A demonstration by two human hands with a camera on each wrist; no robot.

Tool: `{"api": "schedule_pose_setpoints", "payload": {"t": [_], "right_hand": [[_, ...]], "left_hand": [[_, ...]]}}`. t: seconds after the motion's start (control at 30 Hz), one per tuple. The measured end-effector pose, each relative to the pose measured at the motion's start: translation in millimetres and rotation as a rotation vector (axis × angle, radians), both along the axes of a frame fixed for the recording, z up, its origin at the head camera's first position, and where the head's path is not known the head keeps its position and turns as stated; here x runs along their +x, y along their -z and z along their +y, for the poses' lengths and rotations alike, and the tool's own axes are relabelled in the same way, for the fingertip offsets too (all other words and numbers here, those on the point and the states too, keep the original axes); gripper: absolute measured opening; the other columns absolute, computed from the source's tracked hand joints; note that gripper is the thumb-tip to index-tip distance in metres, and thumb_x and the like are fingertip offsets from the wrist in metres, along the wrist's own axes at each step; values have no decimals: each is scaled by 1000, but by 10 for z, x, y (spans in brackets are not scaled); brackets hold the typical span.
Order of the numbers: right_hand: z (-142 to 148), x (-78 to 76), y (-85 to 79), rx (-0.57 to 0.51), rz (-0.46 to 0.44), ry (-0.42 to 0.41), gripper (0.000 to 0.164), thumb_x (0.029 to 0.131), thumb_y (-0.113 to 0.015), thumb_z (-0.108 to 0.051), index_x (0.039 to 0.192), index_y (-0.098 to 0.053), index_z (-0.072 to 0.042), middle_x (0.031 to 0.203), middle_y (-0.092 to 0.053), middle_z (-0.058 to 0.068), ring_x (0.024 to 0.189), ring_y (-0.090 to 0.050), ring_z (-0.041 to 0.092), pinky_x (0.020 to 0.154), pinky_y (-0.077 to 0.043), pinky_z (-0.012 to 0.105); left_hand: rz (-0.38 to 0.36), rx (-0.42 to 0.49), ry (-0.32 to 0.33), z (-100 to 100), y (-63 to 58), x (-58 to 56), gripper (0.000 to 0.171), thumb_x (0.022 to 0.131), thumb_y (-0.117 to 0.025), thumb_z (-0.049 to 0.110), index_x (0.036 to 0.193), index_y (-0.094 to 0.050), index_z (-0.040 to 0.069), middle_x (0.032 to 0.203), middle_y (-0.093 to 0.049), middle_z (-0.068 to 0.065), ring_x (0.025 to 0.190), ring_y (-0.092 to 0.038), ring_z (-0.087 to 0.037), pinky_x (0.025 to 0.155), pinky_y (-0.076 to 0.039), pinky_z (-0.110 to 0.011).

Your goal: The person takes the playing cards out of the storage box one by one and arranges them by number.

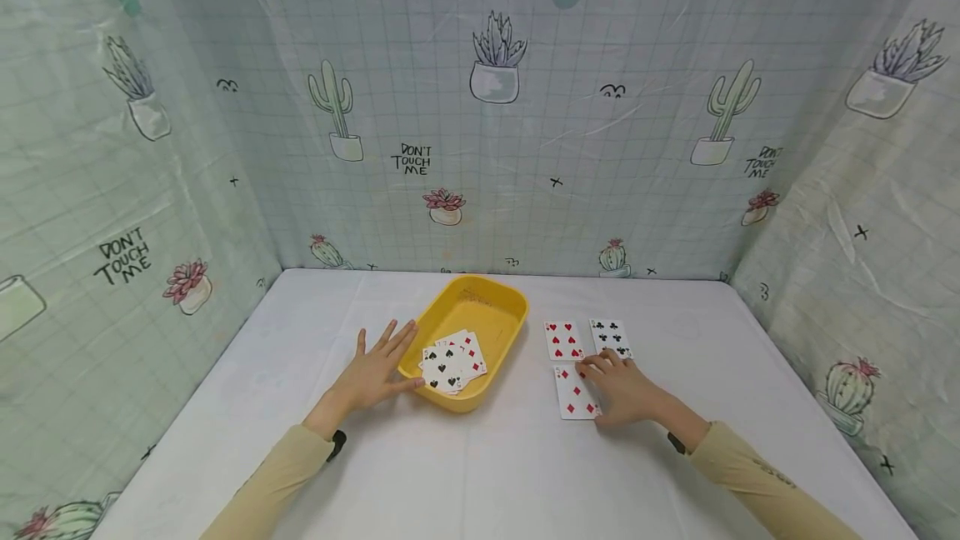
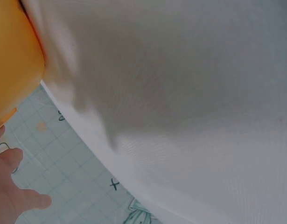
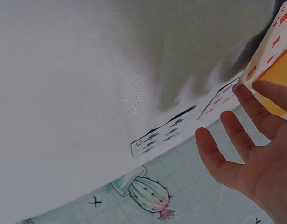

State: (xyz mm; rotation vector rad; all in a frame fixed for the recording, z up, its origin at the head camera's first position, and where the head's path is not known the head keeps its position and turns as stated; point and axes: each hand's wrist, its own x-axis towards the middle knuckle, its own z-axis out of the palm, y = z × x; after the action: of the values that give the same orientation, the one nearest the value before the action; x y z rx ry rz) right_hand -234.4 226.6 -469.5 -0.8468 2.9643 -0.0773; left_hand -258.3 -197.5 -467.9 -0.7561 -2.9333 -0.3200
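My right hand [image 1: 624, 390] holds a five of diamonds [image 1: 573, 397] by its right side, fingers at the upper corner and thumb at the lower one. In the right wrist view, this card stands tilted at the fingertips. Just beyond it on the table lie a six of hearts [image 1: 563, 341] and a six of clubs [image 1: 610, 335], side by side and face up. My left hand [image 1: 375, 373] rests with spread, straight fingers against the left rim of a yellow tray [image 1: 498, 307]. Inside the tray is a loose pile of face-up cards, a spade card [image 1: 442, 367] on top.
A white cloth covers the table [image 1: 480, 473]. Behind it and at both sides hangs a curtain [image 1: 420, 107] printed with cacti, meeting the table's back edge. Between the tray and the cards on the right runs a narrow strip of tabletop.
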Motion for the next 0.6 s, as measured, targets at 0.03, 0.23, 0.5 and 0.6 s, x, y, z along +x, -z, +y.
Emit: {"api": "schedule_pose_setpoints", "payload": {"t": [0.03,0.23,0.5,0.6], "right_hand": [[2,0,0,-2,0,-2,77,62,-71,-34,129,-44,-9,126,-46,8,118,-35,34,87,-36,62],[8,-1,9,-3,12,-15,76,62,-71,-34,128,-45,-9,125,-46,8,117,-36,33,86,-37,61],[14,-12,31,0,-1,-9,77,61,-71,-36,129,-45,-10,126,-47,7,117,-36,32,86,-37,61],[10,-15,25,2,-12,-5,77,62,-71,-36,129,-44,-10,127,-46,7,117,-35,32,87,-37,62]], "left_hand": [[0,0,-1,-1,0,2,88,80,-41,66,145,-10,16,151,-14,-2,139,-7,-30,103,4,-66],[16,7,-2,1,8,3,87,81,-42,65,145,-11,16,151,-15,-1,139,-11,-31,103,3,-66],[13,1,1,-1,9,7,87,80,-40,67,145,-10,17,151,-13,0,139,-10,-31,103,3,-66],[15,2,2,0,6,13,87,80,-40,67,145,-10,17,152,-12,1,139,-10,-31,103,2,-67]]}}
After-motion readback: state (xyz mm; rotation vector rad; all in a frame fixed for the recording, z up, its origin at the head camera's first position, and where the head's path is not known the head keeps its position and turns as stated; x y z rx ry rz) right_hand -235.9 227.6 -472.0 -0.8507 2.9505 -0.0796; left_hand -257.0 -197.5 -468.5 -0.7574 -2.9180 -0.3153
